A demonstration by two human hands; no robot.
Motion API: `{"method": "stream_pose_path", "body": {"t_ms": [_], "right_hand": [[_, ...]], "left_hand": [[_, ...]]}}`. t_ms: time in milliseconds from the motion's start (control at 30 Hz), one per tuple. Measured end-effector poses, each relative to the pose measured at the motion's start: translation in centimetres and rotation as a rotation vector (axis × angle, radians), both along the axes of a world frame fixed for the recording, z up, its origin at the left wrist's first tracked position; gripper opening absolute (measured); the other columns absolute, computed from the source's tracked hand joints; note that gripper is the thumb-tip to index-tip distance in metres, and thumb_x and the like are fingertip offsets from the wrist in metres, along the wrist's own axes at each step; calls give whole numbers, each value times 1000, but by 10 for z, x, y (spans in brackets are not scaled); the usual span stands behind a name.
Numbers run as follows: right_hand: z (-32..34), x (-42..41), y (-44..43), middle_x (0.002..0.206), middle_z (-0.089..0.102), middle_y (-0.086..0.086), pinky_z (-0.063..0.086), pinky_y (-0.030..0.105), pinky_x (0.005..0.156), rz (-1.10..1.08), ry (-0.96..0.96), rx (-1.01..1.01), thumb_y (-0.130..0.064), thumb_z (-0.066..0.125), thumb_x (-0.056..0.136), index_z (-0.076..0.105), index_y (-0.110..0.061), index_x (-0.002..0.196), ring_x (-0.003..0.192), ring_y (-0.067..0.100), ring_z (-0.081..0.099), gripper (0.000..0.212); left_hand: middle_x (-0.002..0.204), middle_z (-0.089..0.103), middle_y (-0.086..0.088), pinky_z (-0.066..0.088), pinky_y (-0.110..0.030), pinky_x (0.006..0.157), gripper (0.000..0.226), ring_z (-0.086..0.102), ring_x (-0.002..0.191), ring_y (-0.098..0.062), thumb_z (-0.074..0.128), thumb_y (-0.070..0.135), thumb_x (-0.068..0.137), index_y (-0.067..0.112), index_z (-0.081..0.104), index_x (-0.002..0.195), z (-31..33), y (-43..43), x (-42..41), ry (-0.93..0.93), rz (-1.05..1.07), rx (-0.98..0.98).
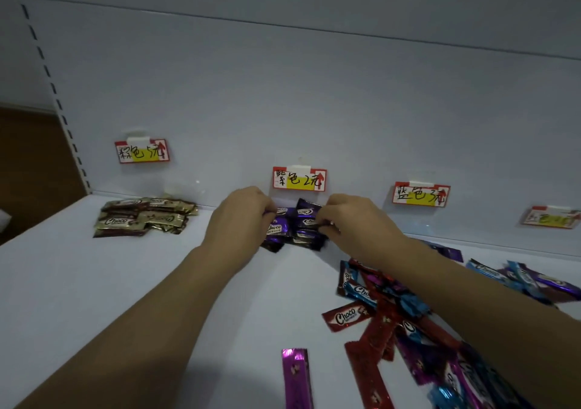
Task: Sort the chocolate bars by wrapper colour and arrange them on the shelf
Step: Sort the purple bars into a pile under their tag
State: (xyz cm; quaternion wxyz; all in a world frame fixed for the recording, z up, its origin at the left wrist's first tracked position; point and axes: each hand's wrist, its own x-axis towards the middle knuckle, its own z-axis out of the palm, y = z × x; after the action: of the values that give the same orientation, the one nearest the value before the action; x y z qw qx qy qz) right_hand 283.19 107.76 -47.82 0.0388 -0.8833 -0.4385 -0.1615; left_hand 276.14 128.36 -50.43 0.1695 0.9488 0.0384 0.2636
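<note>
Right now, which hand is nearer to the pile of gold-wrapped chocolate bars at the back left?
Left. The left hand grips the stack of purple-wrapped bars just right of the pile of gold-wrapped bars; the right hand holds that stack's far side, farther off.

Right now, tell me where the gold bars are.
Head view: the gold bars lie piled back left on the shelf, under the leftmost tag, left of the left hand.
</note>
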Motion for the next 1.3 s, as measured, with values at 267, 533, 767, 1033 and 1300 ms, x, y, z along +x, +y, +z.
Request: {"method": "stream_pose_path", "body": {"t_ms": [267,533,767,1033,1300], "right_hand": [[9,-10,-50,114,66,-5,54,39,80,-77,-3,-17,-37,62,97,67,-27,119,99,20,63,25],[9,-6,-160,114,68,-5,52,32,83,-328,33,44,-18,51,101,66,-27,120,98,15,61,26],[-14,5,-191,149,46,-4,41,48,109,-293,376,8,-16,47,103,39,-26,150,136,21,41,49],[-17,10,-195,125,61,-6,47,31,91,-301,350,62,-16,58,98,58,-30,129,104,11,51,34],[-10,9,-207,108,71,-7,57,35,85,-312,405,205,-16,68,91,58,-29,124,91,7,63,37]], "left_hand": [[122,61,8,49,-40,92,28,49,112,-17,63,25,97,25,68,124,3,-17,-17,-36,-130,45],[158,28,18,22,-39,122,55,18,147,-6,47,46,102,38,30,154,7,-84,-29,145,-391,208],[157,34,12,26,-27,116,50,30,143,-7,42,20,105,32,35,153,18,-122,-17,492,-476,314],[113,62,0,53,-44,90,18,56,102,-20,48,21,96,25,60,108,34,-168,21,472,-222,319],[147,48,0,41,-49,108,45,46,130,-23,40,28,103,30,45,147,9,-196,43,503,-401,261]]}}
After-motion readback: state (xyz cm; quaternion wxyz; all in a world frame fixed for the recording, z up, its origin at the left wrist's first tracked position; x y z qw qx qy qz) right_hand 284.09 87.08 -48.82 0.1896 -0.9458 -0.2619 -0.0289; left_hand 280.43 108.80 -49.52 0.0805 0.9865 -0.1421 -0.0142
